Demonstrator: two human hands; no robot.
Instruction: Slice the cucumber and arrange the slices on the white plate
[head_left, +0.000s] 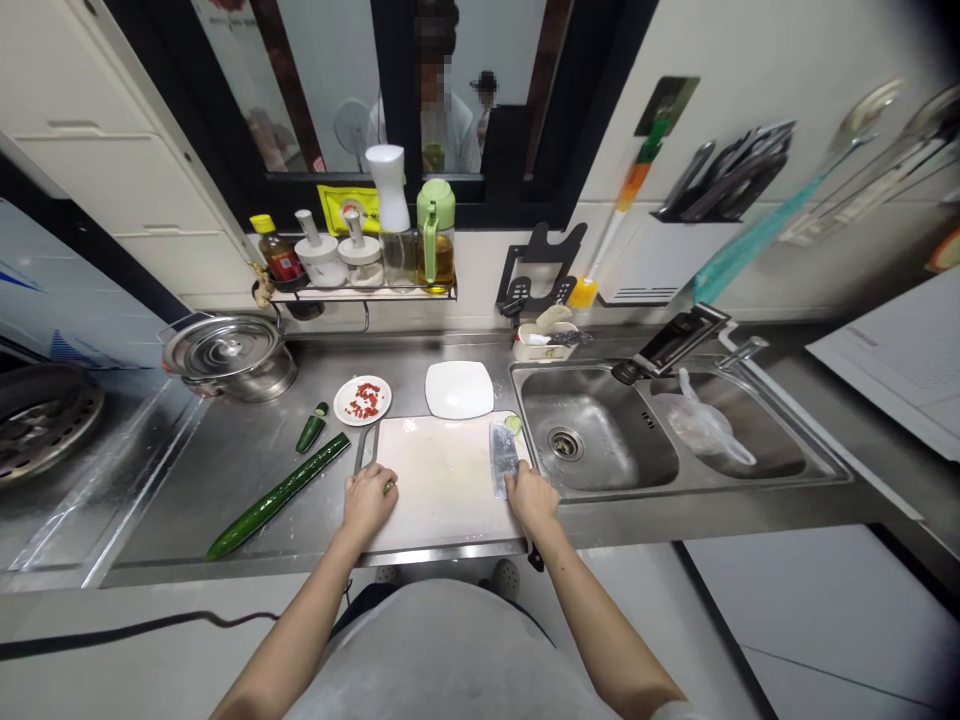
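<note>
My right hand point(534, 497) is closed round the handle of a kitchen knife point(503, 458), whose broad blade rests over the right side of the white cutting board point(442, 490). A pale green cucumber slice point(514, 423) lies near the blade's far end. At the board's left edge, my left hand point(367, 500) has its fingers curled round a small cucumber piece point(388, 487), mostly hidden. Left of the board lie a long cucumber point(281, 497) and a short cut cucumber piece point(310, 432). Behind the board is a white square plate point(459, 408).
A round plate point(341, 405) holds chopped red bits. A lidded steel pot point(259, 372) stands at the back left. The double sink point(600, 480), with a plastic bag point(701, 425) in its right basin, adjoins the board. Bottles and jars fill the wall rack point(352, 294).
</note>
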